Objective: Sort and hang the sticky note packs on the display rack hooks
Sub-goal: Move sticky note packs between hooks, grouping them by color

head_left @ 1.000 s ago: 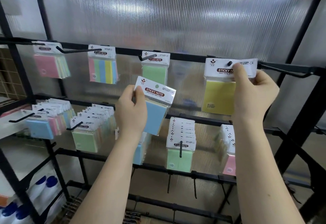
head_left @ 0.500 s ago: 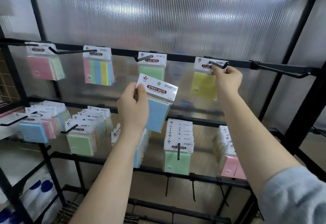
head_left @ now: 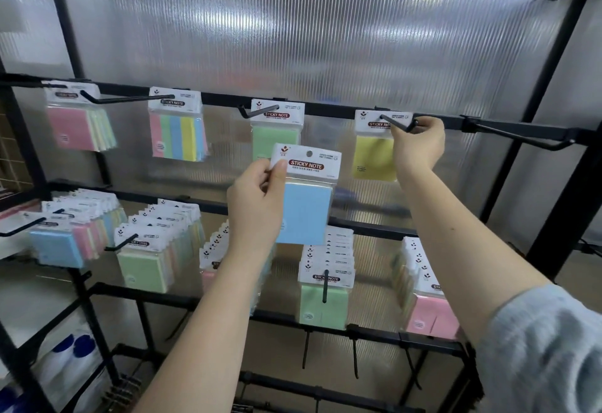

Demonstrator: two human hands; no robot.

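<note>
- Sticky note packs hung in two rows on a black display rack (head_left: 325, 109) backed by a ribbed translucent panel.
- A blue pack (head_left: 306, 197) sat near the centre of the view, held upright in front of the rack and on no hook.
- The left hand (head_left: 257, 204) pinched that blue pack at the left edge of its white header card, thumb in front, fingers curled behind.
- At about 1 o'clock from the blue pack, a yellow pack (head_left: 374, 152) hung on an upper hook (head_left: 395, 123).
- The right hand (head_left: 418, 149) was curled at the yellow pack's right edge, just under the hook's tip; whether it was gripping the pack could not be told.
- Along the upper bar, at 9 to 11 o'clock, hung a pink-fronted pack (head_left: 75, 123), a striped multicolour pack (head_left: 177, 132) and a green pack (head_left: 277, 132).
- The lower row, from 8 to 4 o'clock, held crowded hooks of blue, green and pink packs.
</note>
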